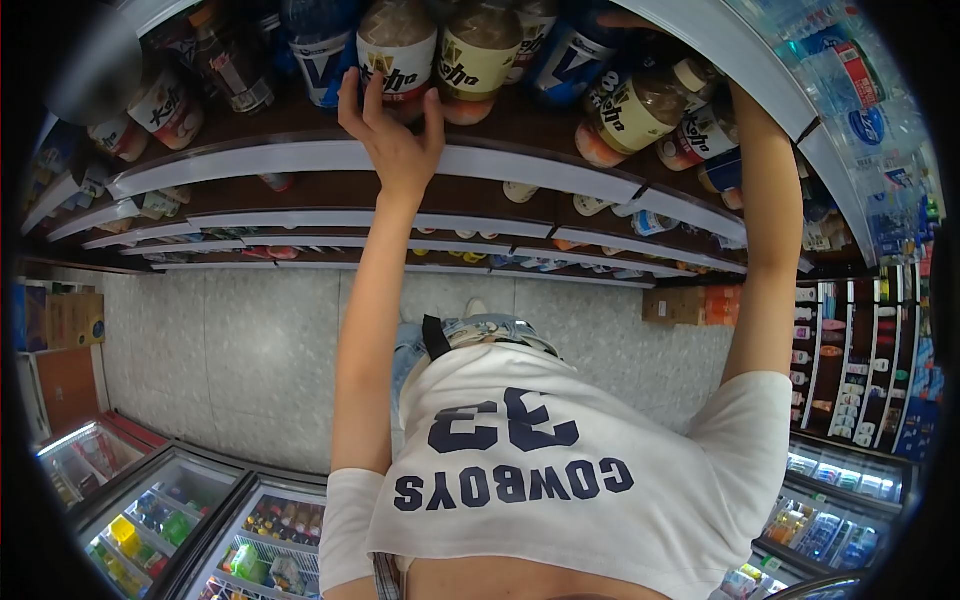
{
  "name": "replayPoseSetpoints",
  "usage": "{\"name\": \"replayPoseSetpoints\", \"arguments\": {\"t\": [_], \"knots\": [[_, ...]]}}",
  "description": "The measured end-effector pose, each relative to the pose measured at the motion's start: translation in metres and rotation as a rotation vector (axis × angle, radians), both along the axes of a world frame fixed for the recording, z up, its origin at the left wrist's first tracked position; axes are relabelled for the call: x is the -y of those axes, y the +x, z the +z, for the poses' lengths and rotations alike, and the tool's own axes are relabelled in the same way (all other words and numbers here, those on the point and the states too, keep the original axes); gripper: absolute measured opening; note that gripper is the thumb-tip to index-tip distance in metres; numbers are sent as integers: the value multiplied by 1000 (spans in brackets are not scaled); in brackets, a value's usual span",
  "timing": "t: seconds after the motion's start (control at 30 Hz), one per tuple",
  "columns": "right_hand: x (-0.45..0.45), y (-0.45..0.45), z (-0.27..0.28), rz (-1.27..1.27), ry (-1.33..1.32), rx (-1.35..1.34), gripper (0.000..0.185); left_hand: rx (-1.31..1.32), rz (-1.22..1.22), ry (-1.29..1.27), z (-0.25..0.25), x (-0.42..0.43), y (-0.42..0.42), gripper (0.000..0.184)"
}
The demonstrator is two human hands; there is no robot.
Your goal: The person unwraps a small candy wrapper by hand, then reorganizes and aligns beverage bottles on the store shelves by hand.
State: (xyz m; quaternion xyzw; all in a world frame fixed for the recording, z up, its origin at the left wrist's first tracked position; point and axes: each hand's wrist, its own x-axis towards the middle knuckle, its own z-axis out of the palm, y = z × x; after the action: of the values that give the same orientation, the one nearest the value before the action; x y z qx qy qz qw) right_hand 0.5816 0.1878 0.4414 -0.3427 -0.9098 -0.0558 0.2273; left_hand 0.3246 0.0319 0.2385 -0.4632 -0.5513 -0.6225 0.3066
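My left hand (398, 140) is at the front of the upper shelf. Its spread fingers and thumb span the lower part of a drink bottle with a white label (398, 52). Right beside that stands a similar bottle with a yellow label (480, 62). My right forearm (768, 200) reaches into the shelf at the far right. Of my right hand (626, 19), only a skin-coloured strip shows at the top edge, behind the bottles. In front of it, another yellow-label bottle (632, 115) leans over, next to a white-label one (697, 135).
Blue-labelled bottles (572, 68) and a dark bottle (232, 62) share the shelf. Its pale front edge (540, 165) runs across, with lower shelves beneath. Packs of clear water bottles (890, 160) stand at right. Behind me are chest freezers (165, 520). Cartons (690, 304) sit on the floor.
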Motion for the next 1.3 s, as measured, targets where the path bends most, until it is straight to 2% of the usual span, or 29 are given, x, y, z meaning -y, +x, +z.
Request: {"name": "replayPoseSetpoints", "arguments": {"t": [0.2,0.5,0.73,0.77,1.13,1.3], "knots": [[36,30,-7,-35,5,-16,47,-8,-37,34,0,0,-1,65],[47,28,-14,-92,20,-35,48,-5,-69,32,-3,0,-1,65],[53,25,-16,-125,25,-47,48,-108,-77,-1,-2,3,-1,79],[55,26,-16,-130,28,-52,48,-103,-46,39,-5,-2,-2,73],[84,29,-19,-108,66,-71,49,-186,11,-6,-4,2,2,65],[63,-31,-20,12,120,-48,49,-209,-16,-47,-8,8,5,61]]}}
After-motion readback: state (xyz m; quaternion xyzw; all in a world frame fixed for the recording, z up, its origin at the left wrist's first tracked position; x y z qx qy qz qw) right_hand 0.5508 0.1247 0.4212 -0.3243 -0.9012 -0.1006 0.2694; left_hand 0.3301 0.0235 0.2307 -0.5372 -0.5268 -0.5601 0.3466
